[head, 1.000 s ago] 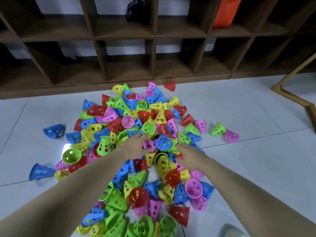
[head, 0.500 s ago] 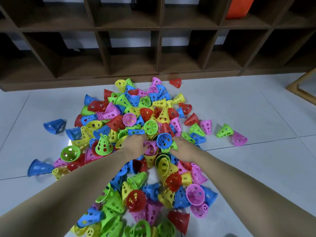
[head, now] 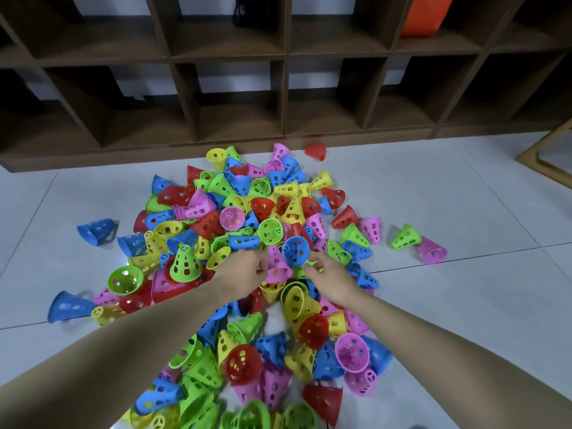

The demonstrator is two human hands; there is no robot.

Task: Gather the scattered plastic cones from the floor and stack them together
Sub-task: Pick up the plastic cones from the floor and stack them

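A big heap of perforated plastic cones [head: 247, 243] in red, blue, green, yellow and pink covers the pale tiled floor [head: 464, 305], and everything here is placed against that heap. Both bare forearms reach into its middle from the near side. The left hand [head: 244, 269] has its fingers curled, pinching the wide rim of a pink cone [head: 276, 264] that stands narrow end up at the heap's centre. The right hand [head: 328, 274], just right of that cone, has its fingers bent down onto a green cone [head: 311, 264] at the base of a blue cone [head: 295, 249] lying mouth toward the camera; whether it truly grips the green one I cannot tell, as the fingertips are blurred and partly hidden.

The heap's far edge stops a short way before the dark wooden shelf unit [head: 278, 88], with a lone red cone [head: 316, 151] lying nearest the shelf base. Off the heap's left edge lie two blue strays, one blue cone farther back [head: 96, 231] and another blue cone nearer [head: 66, 306], each with bare tile around it. Off the right edge a green stray cone [head: 406, 237] touches a pink stray cone [head: 431, 250]; beyond them the floor runs open to a light wooden frame [head: 544, 153] at the far right. The near edge of the heap runs out of view at the bottom. The widest bare floor lies to the heap's right and near left.
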